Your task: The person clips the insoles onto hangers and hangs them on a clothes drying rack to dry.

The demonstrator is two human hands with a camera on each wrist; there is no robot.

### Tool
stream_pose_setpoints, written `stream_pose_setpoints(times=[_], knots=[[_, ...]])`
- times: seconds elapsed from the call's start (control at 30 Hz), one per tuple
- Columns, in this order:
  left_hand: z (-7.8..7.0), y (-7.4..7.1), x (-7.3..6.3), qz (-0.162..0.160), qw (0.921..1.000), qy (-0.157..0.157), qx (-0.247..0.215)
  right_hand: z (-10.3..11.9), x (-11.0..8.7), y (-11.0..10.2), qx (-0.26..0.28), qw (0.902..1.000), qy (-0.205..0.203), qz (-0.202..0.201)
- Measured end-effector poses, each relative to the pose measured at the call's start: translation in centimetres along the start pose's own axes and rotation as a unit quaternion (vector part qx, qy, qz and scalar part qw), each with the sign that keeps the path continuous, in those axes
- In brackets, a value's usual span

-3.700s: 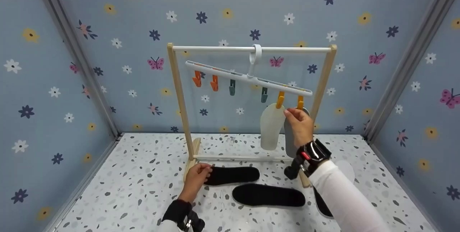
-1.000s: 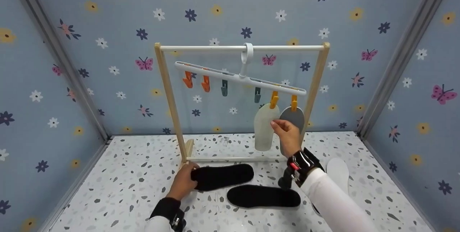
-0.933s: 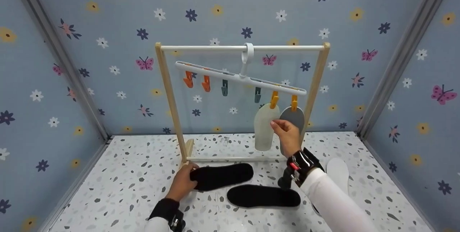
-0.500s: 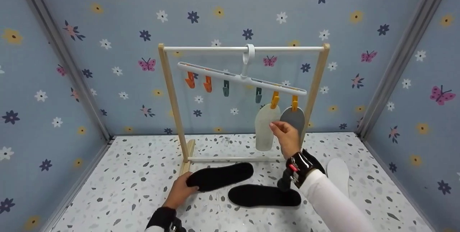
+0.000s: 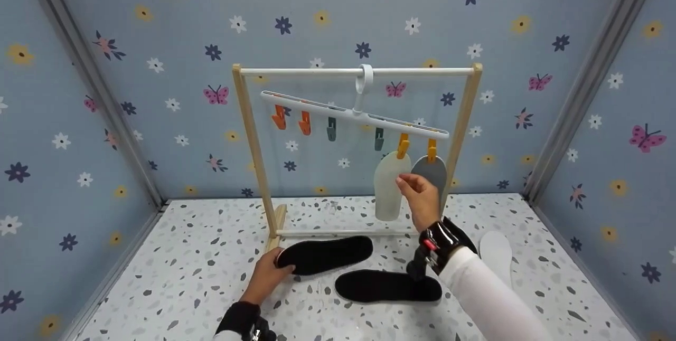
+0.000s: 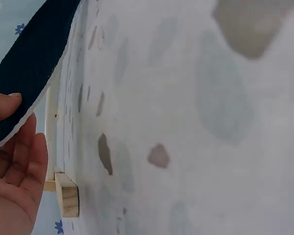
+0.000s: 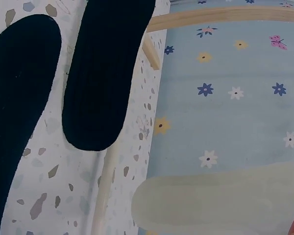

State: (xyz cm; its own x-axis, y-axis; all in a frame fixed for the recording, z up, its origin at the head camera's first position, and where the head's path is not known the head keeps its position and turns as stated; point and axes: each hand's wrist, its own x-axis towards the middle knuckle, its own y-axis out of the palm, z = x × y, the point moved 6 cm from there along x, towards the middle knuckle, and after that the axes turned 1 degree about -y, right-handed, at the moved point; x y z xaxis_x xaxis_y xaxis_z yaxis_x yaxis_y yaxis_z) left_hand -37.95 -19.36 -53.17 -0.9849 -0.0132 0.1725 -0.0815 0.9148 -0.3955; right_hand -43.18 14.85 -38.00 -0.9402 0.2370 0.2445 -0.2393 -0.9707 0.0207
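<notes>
My left hand (image 5: 265, 276) grips the left end of a black insole (image 5: 330, 254). In the left wrist view its thumb lies on the dark face of that insole (image 6: 36, 54), with the fingers under the pale edge. The insole tilts up at the held end. My right hand (image 5: 421, 196) is raised in front of two hanging insoles, thumb and index tips close together over the right edge of the pale insole (image 5: 388, 193). Behind the hand hangs a grey insole (image 5: 432, 169), partly hidden. Yellow clips (image 5: 403, 147) hold both from a slanted white hanger (image 5: 317, 106).
The hanger hooks on the rail of a wooden-sided rack (image 5: 253, 151). Orange clips (image 5: 279, 117) and green clips (image 5: 379, 140) hang without insoles. On the speckled table (image 5: 174, 277) lie another black insole (image 5: 388, 286) and a white one (image 5: 496, 256), partly behind the right sleeve.
My left hand has taken hold of the upper black insole and turned its left end slightly. My right hand has come down from the yellow clip and then stayed still.
</notes>
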Motion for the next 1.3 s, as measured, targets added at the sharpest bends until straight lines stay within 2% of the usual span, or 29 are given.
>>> stream_pose_setpoints(times=[0.17,0.33,0.53,0.77,0.93,1.1,1.23,1.3], knots=[[-1.4,0.0,0.6,-0.022,0.9994,-0.002,-0.027,0.9,0.2,0.2,0.007,0.9999,-0.009,0.002],[-3.1,0.0,1.6,-0.060,0.9978,-0.008,-0.028,1.8,0.2,0.6,-0.007,0.9995,-0.028,0.016],[-5.2,-0.3,2.4,-0.102,0.9939,-0.001,-0.041,2.7,0.2,1.5,-0.019,0.9984,-0.042,0.032],[-7.3,0.1,3.2,-0.090,0.9934,0.011,-0.070,4.1,0.7,2.3,0.003,0.9968,-0.074,0.030],[-8.5,0.6,3.9,-0.084,0.9930,0.022,-0.080,5.0,0.9,2.9,0.002,0.9968,-0.066,0.044],[-9.5,1.0,4.2,-0.081,0.9927,0.045,-0.077,5.8,1.2,3.4,-0.004,0.9967,-0.067,0.047],[-10.3,1.5,4.4,-0.081,0.9900,0.064,-0.096,5.9,1.5,3.9,0.007,0.9976,-0.052,0.045],[-11.5,1.6,4.0,-0.076,0.9892,0.065,-0.106,5.8,1.7,4.0,0.013,0.9982,-0.038,0.045]])
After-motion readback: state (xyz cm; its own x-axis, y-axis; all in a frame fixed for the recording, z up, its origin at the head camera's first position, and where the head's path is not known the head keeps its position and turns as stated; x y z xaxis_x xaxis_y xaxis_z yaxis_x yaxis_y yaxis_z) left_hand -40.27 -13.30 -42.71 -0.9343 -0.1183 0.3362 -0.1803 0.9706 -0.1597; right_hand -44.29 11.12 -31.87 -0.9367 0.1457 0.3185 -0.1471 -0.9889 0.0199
